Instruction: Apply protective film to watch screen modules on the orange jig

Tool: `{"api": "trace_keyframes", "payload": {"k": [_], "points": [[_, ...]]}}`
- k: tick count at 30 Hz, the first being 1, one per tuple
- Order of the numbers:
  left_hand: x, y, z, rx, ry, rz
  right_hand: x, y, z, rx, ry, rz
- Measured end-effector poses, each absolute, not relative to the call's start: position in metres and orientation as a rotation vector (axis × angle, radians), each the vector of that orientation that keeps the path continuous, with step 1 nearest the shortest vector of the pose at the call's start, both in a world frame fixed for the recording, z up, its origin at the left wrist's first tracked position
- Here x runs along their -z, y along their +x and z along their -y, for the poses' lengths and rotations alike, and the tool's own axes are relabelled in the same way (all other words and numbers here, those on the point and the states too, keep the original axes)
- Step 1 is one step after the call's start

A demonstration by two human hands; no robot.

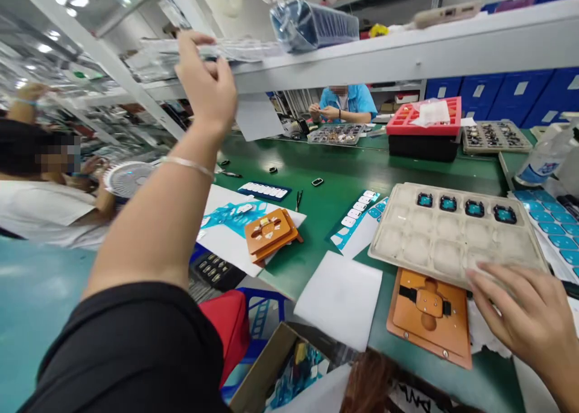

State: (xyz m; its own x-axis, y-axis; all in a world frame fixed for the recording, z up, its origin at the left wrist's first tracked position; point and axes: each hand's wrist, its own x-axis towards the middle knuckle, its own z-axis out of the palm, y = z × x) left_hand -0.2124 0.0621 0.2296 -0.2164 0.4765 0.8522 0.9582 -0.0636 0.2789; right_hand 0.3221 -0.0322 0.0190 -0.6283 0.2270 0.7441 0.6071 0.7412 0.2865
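Observation:
My left hand is raised to the shelf above the bench, fingers curled at a pile of clear plastic packaging. What it grips there is hidden. Over the near right edge of a translucent blister tray lies my right hand, its fingers stretched out and slightly blurred. Several dark watch cases with blue film sit in the tray's far row of pockets. Partly beneath the tray is an orange fixture plate with a black strap-like piece across it.
Orange fixture blocks, a white foam sheet and tweezers lie on the green bench. A cardboard box stands below its edge. One person sits across, another at left near a white fan.

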Motion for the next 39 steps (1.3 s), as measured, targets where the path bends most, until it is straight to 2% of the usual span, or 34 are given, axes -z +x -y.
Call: {"api": "trace_keyframes", "payload": {"k": [3, 7, 9, 12, 21, 28, 31, 34, 39], "points": [[-0.143, -0.151, -0.031, 0.705, -2.04, 2.08, -0.021, 0.311, 0.026, 0.629, -0.851, 2.256], [-0.028, -0.089, -0.017, 0.341, -2.293, 2.321, -0.012, 0.313, 0.022, 0.508, -0.82, 2.364], [0.009, -0.076, -0.024, 0.264, -2.15, 2.497, -0.009, 0.315, 0.02, 0.504, -0.781, 2.375], [0.038, -0.071, -0.035, 0.23, -1.914, 2.694, -0.004, 0.319, 0.016, 0.59, -0.794, 2.297], [0.044, -0.07, -0.03, 0.522, -1.804, 2.724, -0.004, 0.321, 0.005, 0.662, -0.92, 2.073], [0.008, -0.082, -0.009, 1.113, -1.698, 2.612, -0.012, 0.3, 0.025, 0.484, -0.74, 1.976], [-0.015, -0.059, 0.012, 1.409, -1.823, 2.399, -0.012, 0.287, 0.038, 0.393, -0.624, 1.977], [-0.033, -0.012, 0.037, 1.833, -2.149, 1.882, -0.012, 0.273, 0.053, 0.184, -0.486, 1.946], [-0.043, 0.059, 0.066, 1.732, -2.632, 1.468, -0.011, 0.26, 0.064, 0.086, -0.454, 1.884]]}}
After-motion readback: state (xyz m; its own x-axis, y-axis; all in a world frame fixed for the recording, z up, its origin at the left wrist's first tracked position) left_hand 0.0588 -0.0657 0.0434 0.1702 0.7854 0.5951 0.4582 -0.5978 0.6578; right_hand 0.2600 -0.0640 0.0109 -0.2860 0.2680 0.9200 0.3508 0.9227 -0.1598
